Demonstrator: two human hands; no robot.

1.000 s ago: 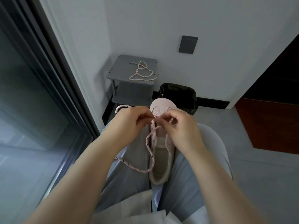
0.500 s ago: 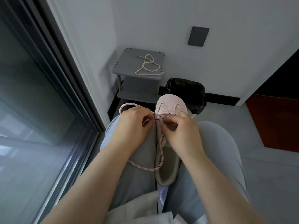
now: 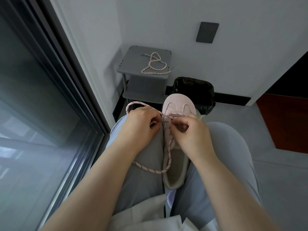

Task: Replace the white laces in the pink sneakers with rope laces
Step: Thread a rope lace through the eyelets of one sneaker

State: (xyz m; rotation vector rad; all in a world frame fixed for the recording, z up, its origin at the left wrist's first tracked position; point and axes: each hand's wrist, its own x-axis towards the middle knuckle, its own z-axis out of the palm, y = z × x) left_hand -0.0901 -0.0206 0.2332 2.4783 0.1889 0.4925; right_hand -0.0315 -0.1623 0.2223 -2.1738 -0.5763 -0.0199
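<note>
While behind sneaker (image 3: 177,105), bag-lined bin (image 3: 197,85).

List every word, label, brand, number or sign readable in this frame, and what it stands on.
None: no text is readable in this view.
Pink fabric sneaker: no logo or lettering on the parts that show.
Pink speckled rope lace: dark flecks only.
Dark grey rectangular wall plate, grey plastic shelf unit, black bin bag: plain.
</note>
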